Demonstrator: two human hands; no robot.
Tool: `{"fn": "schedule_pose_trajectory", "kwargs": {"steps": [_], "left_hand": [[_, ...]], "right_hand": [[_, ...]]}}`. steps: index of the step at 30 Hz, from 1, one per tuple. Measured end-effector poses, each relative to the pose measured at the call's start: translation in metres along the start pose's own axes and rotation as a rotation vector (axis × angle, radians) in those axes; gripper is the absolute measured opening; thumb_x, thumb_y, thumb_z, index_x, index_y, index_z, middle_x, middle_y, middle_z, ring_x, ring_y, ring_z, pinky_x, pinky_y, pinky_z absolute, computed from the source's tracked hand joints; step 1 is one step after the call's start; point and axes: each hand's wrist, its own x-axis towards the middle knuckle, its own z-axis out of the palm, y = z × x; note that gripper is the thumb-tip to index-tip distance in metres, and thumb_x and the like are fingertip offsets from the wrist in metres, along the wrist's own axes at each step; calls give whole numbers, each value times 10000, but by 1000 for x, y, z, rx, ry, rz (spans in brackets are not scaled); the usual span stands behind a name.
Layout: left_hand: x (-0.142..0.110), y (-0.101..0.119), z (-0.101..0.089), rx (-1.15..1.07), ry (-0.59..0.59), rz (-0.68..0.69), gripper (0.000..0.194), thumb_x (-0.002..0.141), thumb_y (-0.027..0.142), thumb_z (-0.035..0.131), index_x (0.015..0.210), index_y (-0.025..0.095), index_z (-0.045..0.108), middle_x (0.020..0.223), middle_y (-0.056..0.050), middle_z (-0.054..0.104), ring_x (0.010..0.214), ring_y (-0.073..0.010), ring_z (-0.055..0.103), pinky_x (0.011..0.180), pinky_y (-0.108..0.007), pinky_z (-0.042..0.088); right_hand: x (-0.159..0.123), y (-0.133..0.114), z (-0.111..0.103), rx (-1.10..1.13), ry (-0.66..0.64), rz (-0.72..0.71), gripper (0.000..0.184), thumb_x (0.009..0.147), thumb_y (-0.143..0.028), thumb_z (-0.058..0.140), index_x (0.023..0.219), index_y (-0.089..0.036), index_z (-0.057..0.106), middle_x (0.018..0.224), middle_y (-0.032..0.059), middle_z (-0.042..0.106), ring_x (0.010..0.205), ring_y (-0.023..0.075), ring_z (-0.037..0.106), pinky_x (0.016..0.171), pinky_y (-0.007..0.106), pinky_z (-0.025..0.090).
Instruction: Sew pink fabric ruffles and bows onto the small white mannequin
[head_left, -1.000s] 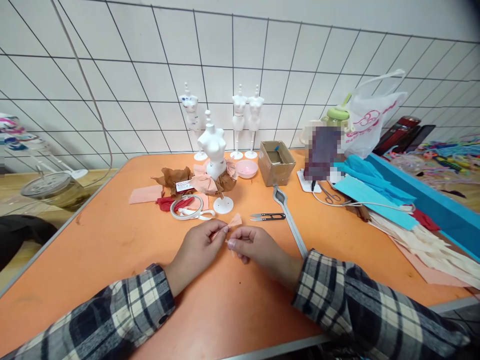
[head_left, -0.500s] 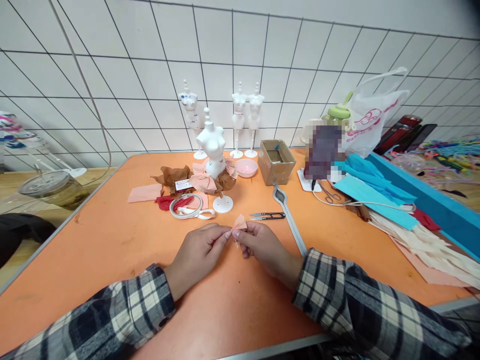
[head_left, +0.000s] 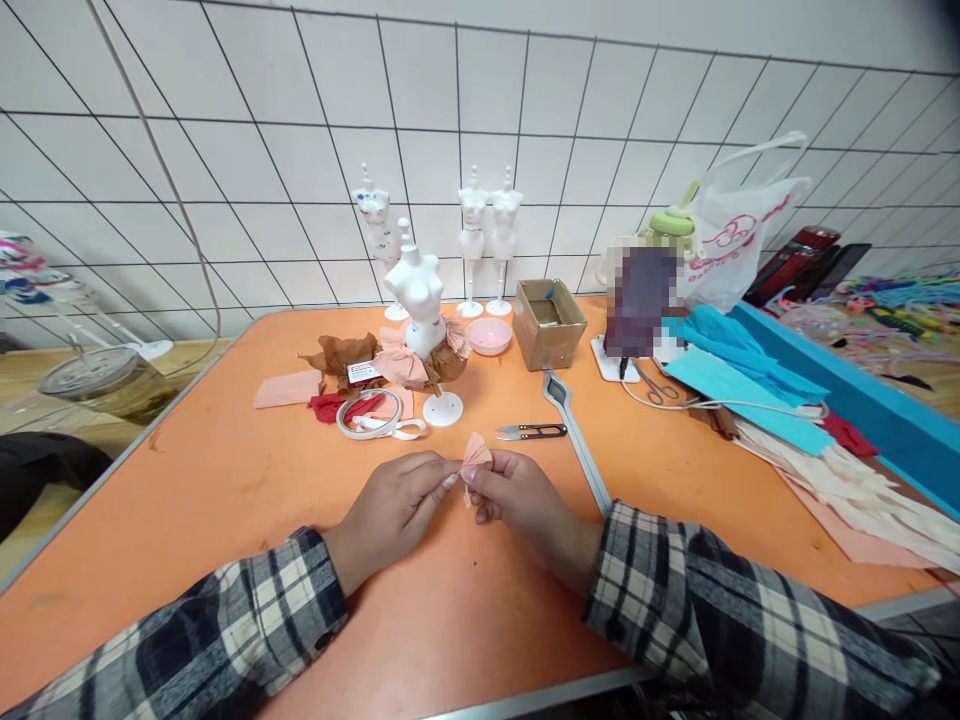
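Over the orange table, a small pleated fan of peach crepe-like material (head_left: 475, 450) is pinched in my right hand (head_left: 521, 495) between thumb and fingers. A narrow pale end hangs below the pinch. My left hand (head_left: 397, 505) is closed, thumb and forefinger pressed together at the fan's left edge. Just beyond my hands lie black-handled thread snips (head_left: 536, 432). Behind them stands a small white dress form (head_left: 416, 285) with brown and peach ruffled material (head_left: 405, 365) around its lower part. A white tape roll (head_left: 369, 415) and a white ribbon lie left of its base.
Several small dress forms (head_left: 472, 215) line the wall. A pink bowl (head_left: 489, 337) and a cardboard box (head_left: 549, 330) stand at the back. A grey zipper (head_left: 581, 450) lies by my right sleeve. Scissors (head_left: 664, 388), blue sheets (head_left: 750, 395) and cream strips (head_left: 832, 480) cover the right side.
The view has shifted slightly. The fan is now more upright in my right hand, and my left fingertips stay against its edge.
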Motion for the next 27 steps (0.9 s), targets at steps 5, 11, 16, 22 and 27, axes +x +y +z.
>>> {"fn": "schedule_pose_trajectory", "kwargs": {"steps": [5,11,16,22,27], "left_hand": [[2,2,3,-74,3,-90,266,966,200,408,1073,224,651,842,-13,676,762,-135,615,704,-224,459],[2,2,3,63,12,-85,250,950,186,406,1003,203,650,816,-18,672,748,-151,604,680,-247,442],[0,-1,2,173,89,12,209,913,132,419,957,178,619,801,-34,655,732,-169,579,668,-275,432],[1,-1,-7,138,308,20,170,905,101,447,924,172,600,781,-32,630,744,-160,567,696,-267,439],[1,0,-6,35,254,9,182,917,124,424,889,187,592,775,-17,629,744,-155,562,716,-266,435]], "right_hand": [[-2,0,1,-5,62,-15,349,664,-459,734,678,-155,561,619,-26,527,569,88,496,582,255,505],[-1,1,-1,-35,68,6,393,658,-498,746,724,-144,589,628,-28,527,565,78,501,573,247,536],[-6,-2,-1,92,-65,110,388,687,-480,750,859,-156,622,836,20,616,680,114,613,502,206,532],[-12,-10,-9,323,-281,297,369,776,-388,715,1056,-173,610,1075,76,634,850,137,666,522,155,524],[-8,-12,-13,335,-399,388,338,816,-427,654,1013,-156,611,929,52,653,681,94,650,450,129,487]]}}
